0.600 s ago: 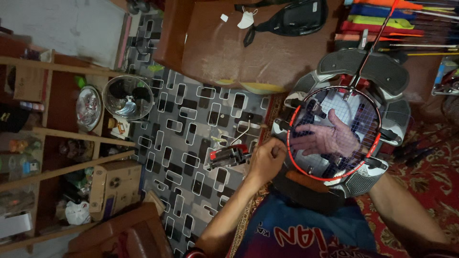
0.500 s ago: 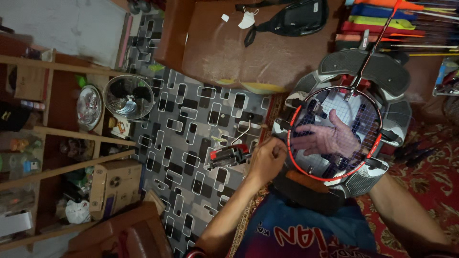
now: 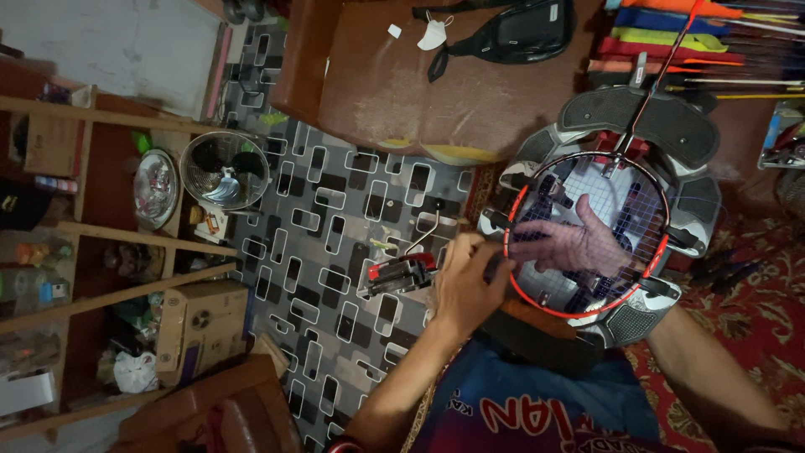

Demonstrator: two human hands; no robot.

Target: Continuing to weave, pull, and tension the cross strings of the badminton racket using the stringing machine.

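Observation:
A red and black racket (image 3: 587, 235) lies clamped flat on a grey stringing machine (image 3: 637, 126). My right hand (image 3: 579, 245) reaches under the string bed, fingers spread, seen through the strings. My left hand (image 3: 470, 281) is closed at the near left rim of the racket frame, apparently pinching a string there; what is between its fingers is hidden. Just left of that hand, the machine's red and black tension clamp (image 3: 401, 273) sticks out over the floor.
A brown table (image 3: 402, 84) with a black pouch (image 3: 520, 29) stands behind. A small fan (image 3: 225, 170) and a cardboard box (image 3: 201, 323) sit on the patterned floor (image 3: 335, 210) by wooden shelves (image 3: 75, 226). More rackets (image 3: 671, 42) lie at top right.
My left hand has shifted slightly along the racket's near rim. My right hand stays under the strings.

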